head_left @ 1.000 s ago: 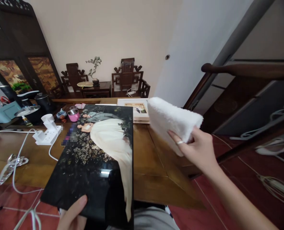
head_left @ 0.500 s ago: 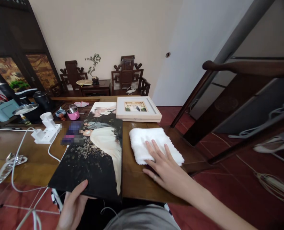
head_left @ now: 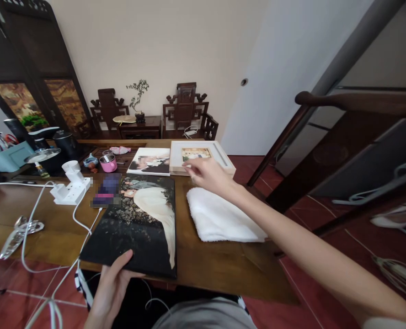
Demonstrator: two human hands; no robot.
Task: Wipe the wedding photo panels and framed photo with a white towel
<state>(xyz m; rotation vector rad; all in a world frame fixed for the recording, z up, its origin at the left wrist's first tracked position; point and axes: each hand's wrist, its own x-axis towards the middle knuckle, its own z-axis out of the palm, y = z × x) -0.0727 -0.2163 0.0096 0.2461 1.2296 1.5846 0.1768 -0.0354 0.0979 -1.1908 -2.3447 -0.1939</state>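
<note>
My left hand (head_left: 115,283) grips the near edge of a dark photo board (head_left: 134,246), thumb on top and fingers beneath. The board shows a figure in a long white dress and lies tilted over the table's front edge. My right hand (head_left: 208,176) hovers in front of a pale wooden picture frame (head_left: 220,160), hiding part of its picture. Its fingers are curled together with nothing visible in them. A folded white towel (head_left: 220,219) lies below my right forearm. Behind the board is a second, white-edged photo print (head_left: 150,162).
On the left of the table (head_left: 196,260) are a white power strip (head_left: 72,189) with cables, a phone (head_left: 106,191), a pink cup (head_left: 108,163) and a clear plastic-looking object (head_left: 18,237). A dark wooden chair (head_left: 309,155) stands close on the right.
My right hand has lifted off the towel and moved forward and left toward the frame, its fingers curling in. The photo board has come slightly nearer, uncovering more of the print behind it.
</note>
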